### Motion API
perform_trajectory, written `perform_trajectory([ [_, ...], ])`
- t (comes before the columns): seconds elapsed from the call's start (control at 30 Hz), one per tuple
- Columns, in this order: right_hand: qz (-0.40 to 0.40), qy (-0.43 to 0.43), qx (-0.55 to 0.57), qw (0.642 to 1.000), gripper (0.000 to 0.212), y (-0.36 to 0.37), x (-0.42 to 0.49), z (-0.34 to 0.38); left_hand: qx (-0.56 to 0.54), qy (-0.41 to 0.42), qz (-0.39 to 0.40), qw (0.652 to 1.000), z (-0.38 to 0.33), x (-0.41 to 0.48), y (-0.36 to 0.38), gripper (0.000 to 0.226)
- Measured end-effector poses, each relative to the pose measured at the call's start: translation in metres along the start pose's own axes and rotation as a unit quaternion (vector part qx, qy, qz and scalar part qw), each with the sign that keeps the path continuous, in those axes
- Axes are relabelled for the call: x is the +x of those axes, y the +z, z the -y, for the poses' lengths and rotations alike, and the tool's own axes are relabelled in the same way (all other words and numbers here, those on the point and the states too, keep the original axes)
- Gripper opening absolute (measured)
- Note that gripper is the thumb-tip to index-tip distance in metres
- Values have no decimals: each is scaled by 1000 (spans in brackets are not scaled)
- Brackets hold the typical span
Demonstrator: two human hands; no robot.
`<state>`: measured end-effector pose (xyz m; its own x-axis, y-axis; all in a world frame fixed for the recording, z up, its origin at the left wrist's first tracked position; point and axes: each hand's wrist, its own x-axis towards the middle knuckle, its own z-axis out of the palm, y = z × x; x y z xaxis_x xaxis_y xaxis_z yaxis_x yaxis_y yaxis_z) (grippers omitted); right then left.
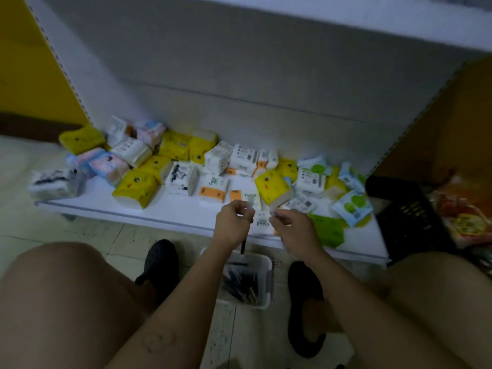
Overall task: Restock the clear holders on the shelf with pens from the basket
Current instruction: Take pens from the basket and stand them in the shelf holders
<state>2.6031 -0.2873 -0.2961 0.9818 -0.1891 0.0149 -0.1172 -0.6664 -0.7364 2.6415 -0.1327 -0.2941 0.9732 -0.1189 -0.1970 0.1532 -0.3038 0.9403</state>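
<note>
A crouching person's left hand grips a dark pen, its barrel hanging down above the white basket, which sits on the floor between two black shoes and holds more pens. The right hand, close beside the left, pinches a small item too blurred to identify. Tissue packs crowd the low white shelf just beyond the hands.

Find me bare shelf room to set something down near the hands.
The shelf is bare along its front strip, between the yellow pack and the left hand. A smaller bare corner lies between the green pack and the black crate. The back and middle are crowded with packs.
</note>
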Motion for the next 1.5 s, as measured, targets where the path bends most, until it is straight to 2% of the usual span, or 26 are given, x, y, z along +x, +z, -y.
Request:
perform_trajectory([
  [0.13,-69,-32,41,996,18,-45,4,24,15,73,28,997,-51,-1,-2,12],
  [0.2,-72,-44,81,993,41,-69,4,40,25,108,48,993,-81,-3,-2,6],
  [0.27,-82,-66,90,990,48,-93,2,52,33,152,58,986,-110,-5,1,19],
  [0.37,-121,-80,113,983,41,-129,-5,70,35,224,65,972,-152,-11,5,30],
  [0.7,-222,-142,137,955,38,-237,-26,114,66,398,68,912,-277,-51,23,29],
  [0.87,-272,-167,134,938,40,-289,-27,135,77,441,46,893,-333,-61,32,22],
  [1.23,-339,-224,149,902,38,-391,0,172,82,528,13,845,-437,-57,54,27],
  [1.5,-367,-251,139,885,35,-444,55,187,74,552,-28,830,-500,-28,74,23],
])
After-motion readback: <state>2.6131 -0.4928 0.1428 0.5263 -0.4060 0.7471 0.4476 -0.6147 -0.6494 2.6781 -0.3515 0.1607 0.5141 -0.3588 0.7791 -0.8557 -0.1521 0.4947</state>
